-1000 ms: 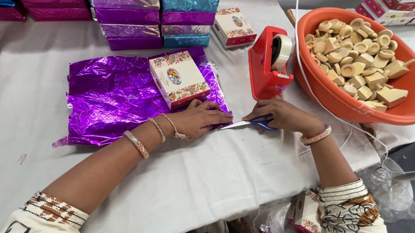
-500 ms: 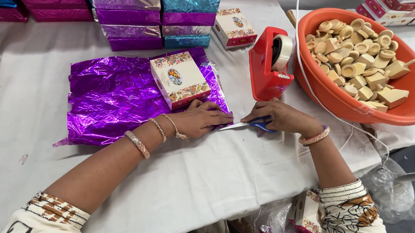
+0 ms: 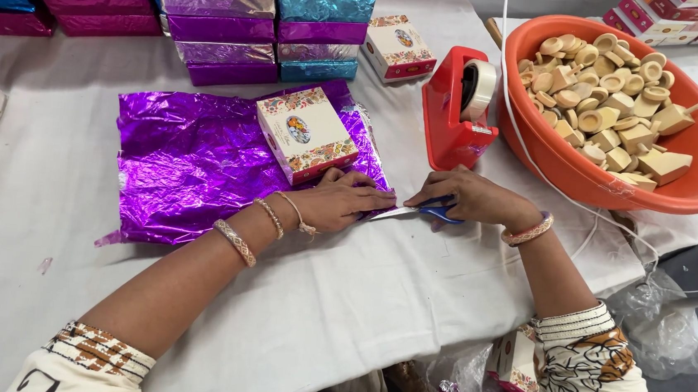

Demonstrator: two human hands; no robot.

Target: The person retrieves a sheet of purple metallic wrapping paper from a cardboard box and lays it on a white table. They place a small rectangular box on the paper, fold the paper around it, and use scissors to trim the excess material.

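Cutting step: right hand (image 3: 473, 199) grips scissors (image 3: 418, 211) at foil's (image 3: 194, 159) four o'clock corner; left hand (image 3: 344, 204) presses flat, needing steady hold.

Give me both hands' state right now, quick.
Left hand: open, flat, pressing down the shiny purple foil sheet.
Right hand: closed on the blue-handled metal scissors, blades at the foil's edge.
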